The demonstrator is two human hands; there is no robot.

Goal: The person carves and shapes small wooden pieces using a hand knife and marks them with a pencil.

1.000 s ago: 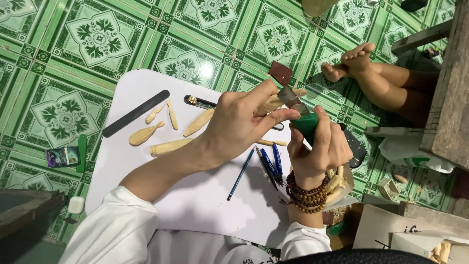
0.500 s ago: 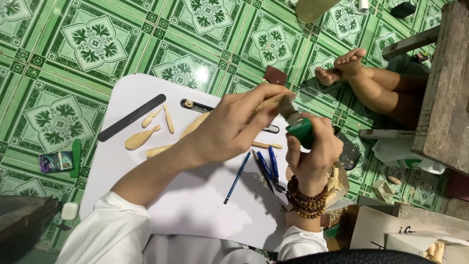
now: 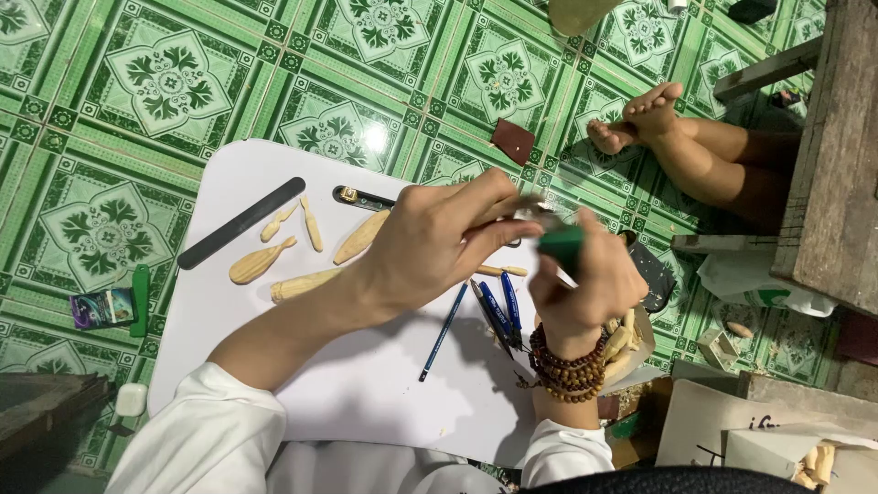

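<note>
Head view, items as I log them: left hand (image 3: 430,242), fingers pinching a thin wood piece (image 3: 512,209); right hand (image 3: 585,284), fingers curled around a green tool (image 3: 560,245), its tip at the piece, exact contact blurred. Both hover over a white board (image 3: 366,384) on green tiles (image 3: 137,82). Board: carved pieces (image 3: 261,263), black file (image 3: 240,222), blue pens (image 3: 498,306).

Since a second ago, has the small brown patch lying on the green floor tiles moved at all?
No. The brown patch sits on the same green floor tile just past the white board's far edge; only the camera's view shifted slightly.
</note>
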